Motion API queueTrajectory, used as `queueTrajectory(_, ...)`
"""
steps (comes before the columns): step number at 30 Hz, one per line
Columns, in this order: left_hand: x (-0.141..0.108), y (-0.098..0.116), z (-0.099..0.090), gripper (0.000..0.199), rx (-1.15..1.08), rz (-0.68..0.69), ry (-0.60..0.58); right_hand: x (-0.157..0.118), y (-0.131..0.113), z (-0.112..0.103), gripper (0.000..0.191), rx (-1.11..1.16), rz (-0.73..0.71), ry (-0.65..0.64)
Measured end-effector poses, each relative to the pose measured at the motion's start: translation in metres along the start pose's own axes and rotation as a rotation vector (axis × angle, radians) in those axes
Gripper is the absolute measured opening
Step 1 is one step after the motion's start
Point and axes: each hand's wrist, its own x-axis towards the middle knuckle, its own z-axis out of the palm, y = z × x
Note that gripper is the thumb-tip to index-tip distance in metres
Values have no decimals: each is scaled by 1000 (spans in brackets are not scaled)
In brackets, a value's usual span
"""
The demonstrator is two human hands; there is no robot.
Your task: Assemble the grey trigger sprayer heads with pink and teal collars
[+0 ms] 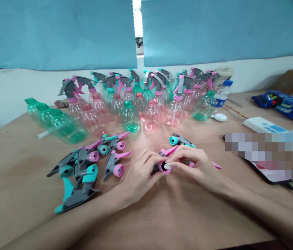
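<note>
A grey and pink spray head is held near the middle of the table, its pink collar facing me. My left hand is closed round its left side. At the collar's opening, my right hand pinches a small whitish piece; its full shape is hidden by the fingers. Just behind my right hand lies a spray head with a teal collar, and pink parts of another show around that hand. Several loose pink and teal spray heads lie to the left of my left hand.
Behind stand several green and pink clear bottles, many with spray heads on. Green bottles cluster at the left. To the right are a phone, a white power strip, a blue packet and a blue-capped bottle.
</note>
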Motion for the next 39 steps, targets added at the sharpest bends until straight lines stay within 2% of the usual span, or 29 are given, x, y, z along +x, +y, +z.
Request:
queueTrajectory(6,0,-1,0,23,-4,8,-17,-3,1,7,14,-131,-42,24)
queueTrajectory(12,0,-2,0,24,1,-1,-28,-6,6,5,14,-232,-212,108)
queueTrajectory(15,-1,-4,0,23,13,-11,-20,-4,5,0,11,-274,-277,67)
queueTrajectory(20,-3,-5,1,33,48,11,-14,-2,2,0,12,-386,-261,-32)
queueTrajectory(24,-4,-5,1,36,63,38,0,-3,2,3,16,-435,-277,-13)
queueTrajectory(30,-3,-6,1,35,80,41,0,-3,0,1,11,-535,-265,18)
queueTrajectory(39,-3,-6,1,31,82,85,29,-2,-1,6,9,-516,-265,50)
